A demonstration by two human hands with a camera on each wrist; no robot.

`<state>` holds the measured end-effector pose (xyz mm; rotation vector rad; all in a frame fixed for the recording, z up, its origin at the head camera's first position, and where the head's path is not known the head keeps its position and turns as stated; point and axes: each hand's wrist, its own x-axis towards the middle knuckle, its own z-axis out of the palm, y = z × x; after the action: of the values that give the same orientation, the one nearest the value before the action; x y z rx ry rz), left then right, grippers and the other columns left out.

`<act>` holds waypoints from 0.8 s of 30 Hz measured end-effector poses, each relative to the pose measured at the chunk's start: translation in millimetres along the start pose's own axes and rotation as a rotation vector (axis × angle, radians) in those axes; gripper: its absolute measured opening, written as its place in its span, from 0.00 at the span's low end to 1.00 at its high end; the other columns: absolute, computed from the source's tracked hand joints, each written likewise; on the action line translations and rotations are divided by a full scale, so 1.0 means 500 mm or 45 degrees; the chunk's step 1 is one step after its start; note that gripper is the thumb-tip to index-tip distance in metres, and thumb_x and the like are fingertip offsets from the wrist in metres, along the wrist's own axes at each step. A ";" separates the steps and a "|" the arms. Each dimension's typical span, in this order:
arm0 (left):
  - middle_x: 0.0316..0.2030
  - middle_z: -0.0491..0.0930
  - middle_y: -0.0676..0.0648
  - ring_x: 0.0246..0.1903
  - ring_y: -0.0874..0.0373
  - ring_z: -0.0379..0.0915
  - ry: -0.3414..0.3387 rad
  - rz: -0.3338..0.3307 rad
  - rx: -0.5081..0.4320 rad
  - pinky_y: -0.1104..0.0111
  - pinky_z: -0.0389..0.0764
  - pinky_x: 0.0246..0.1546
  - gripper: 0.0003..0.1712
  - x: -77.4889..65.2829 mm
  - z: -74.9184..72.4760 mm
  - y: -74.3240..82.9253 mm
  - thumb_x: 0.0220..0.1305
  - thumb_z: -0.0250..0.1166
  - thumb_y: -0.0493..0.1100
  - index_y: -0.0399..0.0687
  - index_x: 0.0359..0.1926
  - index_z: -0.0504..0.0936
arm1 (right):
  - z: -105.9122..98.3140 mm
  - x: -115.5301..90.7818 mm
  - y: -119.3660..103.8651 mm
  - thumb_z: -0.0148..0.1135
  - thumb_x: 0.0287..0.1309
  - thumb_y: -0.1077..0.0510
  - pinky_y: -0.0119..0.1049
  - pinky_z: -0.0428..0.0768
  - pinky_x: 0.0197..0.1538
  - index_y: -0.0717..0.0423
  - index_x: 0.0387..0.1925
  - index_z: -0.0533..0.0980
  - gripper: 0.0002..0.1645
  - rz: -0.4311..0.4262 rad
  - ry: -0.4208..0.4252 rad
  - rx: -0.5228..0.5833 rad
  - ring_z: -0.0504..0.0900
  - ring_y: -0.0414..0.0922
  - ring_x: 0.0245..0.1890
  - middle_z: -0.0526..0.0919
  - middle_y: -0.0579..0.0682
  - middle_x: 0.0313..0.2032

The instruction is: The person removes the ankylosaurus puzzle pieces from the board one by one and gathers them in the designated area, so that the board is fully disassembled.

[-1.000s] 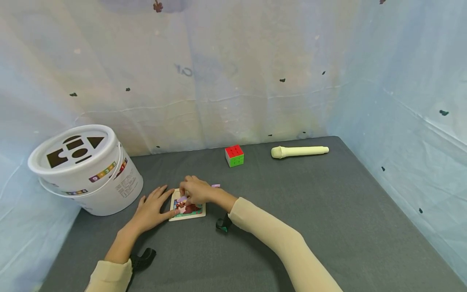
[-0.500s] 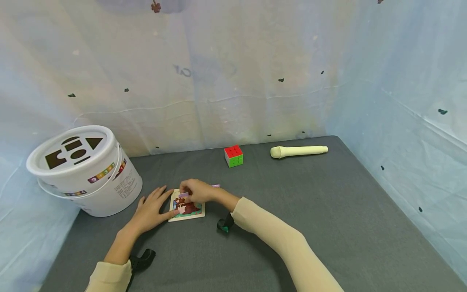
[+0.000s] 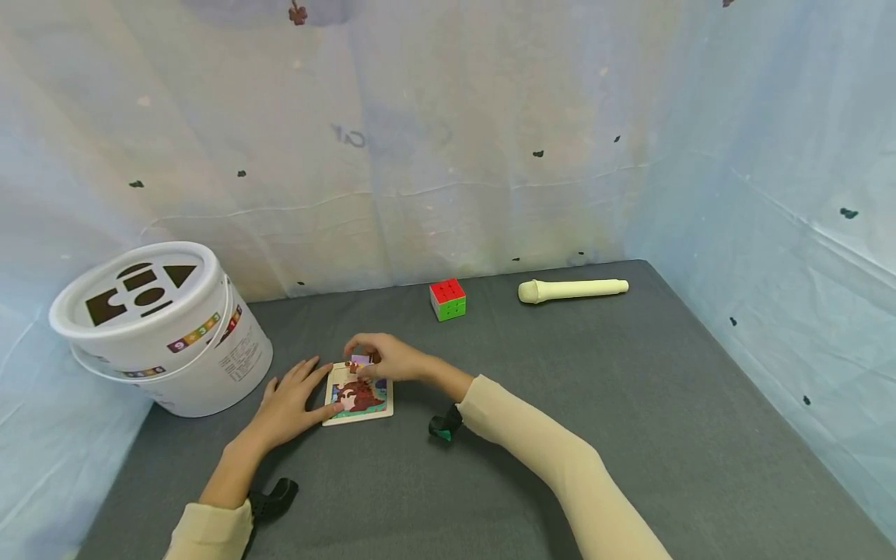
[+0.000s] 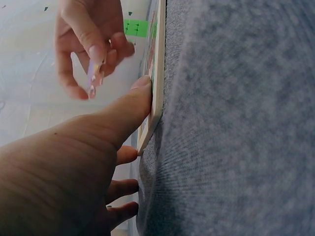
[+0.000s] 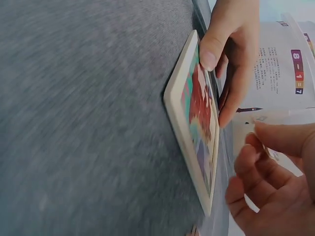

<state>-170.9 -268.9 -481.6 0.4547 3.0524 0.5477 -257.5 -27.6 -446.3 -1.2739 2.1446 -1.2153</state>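
A small wooden jigsaw puzzle board [image 3: 358,418] with a pale frame and a reddish-brown animal picture lies on the grey cloth. My left hand [image 3: 290,400] rests at its left side, thumb on the picture edge and fingers spread along the frame. Over the board's far part, my right hand [image 3: 395,359] pinches a puzzle piece [image 4: 93,77] with purple and brown on it between thumb and fingers. In the left wrist view the piece is tilted on edge, apart from the board. The right wrist view shows the board's frame [image 5: 184,142] with the right hand raised beside it.
A white bucket [image 3: 241,354] with a shape-hole lid stands at the left. Behind the board sits a red and green puzzle cube [image 3: 449,300]. A pale yellow microphone-shaped stick [image 3: 574,291] lies at the back right. Pale sheeting [image 3: 448,155] rises behind the table.
My right hand has lifted and shifted slightly right and back with the puzzle piece, uncovering more of the picture. It now hides the purple piece seen lying behind it. The left hand stays put.
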 end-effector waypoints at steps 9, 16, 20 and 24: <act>0.72 0.56 0.30 0.71 0.29 0.49 -0.012 -0.021 0.007 0.24 0.46 0.58 0.52 -0.001 0.000 0.002 0.60 0.63 0.72 0.43 0.73 0.64 | -0.059 -0.062 0.009 0.60 0.66 0.70 0.29 0.76 0.35 0.68 0.54 0.78 0.16 0.056 0.102 -0.072 0.78 0.50 0.34 0.83 0.58 0.48; 0.72 0.57 0.30 0.71 0.30 0.49 -0.003 -0.017 -0.003 0.25 0.45 0.58 0.51 -0.005 0.001 0.003 0.60 0.64 0.71 0.43 0.73 0.65 | -0.093 -0.110 0.025 0.60 0.62 0.73 0.34 0.77 0.47 0.67 0.57 0.75 0.21 0.142 0.272 -0.220 0.77 0.49 0.52 0.79 0.56 0.54; 0.72 0.56 0.30 0.71 0.30 0.48 -0.005 -0.019 -0.008 0.25 0.45 0.59 0.52 -0.005 0.002 0.003 0.60 0.64 0.71 0.43 0.73 0.64 | -0.103 -0.139 0.028 0.63 0.63 0.71 0.41 0.79 0.52 0.66 0.60 0.74 0.24 0.147 0.330 -0.336 0.79 0.51 0.56 0.79 0.58 0.57; 0.72 0.56 0.30 0.71 0.30 0.48 -0.005 -0.017 -0.007 0.25 0.45 0.59 0.52 -0.002 0.001 0.001 0.60 0.64 0.71 0.43 0.74 0.64 | -0.114 -0.165 0.030 0.69 0.60 0.66 0.42 0.79 0.54 0.64 0.59 0.75 0.25 0.185 0.369 -0.457 0.81 0.50 0.52 0.82 0.57 0.54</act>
<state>-169.7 -268.4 -481.7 0.4343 3.0466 0.5540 -260.0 73.5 -435.8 -1.1000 2.7097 -1.0392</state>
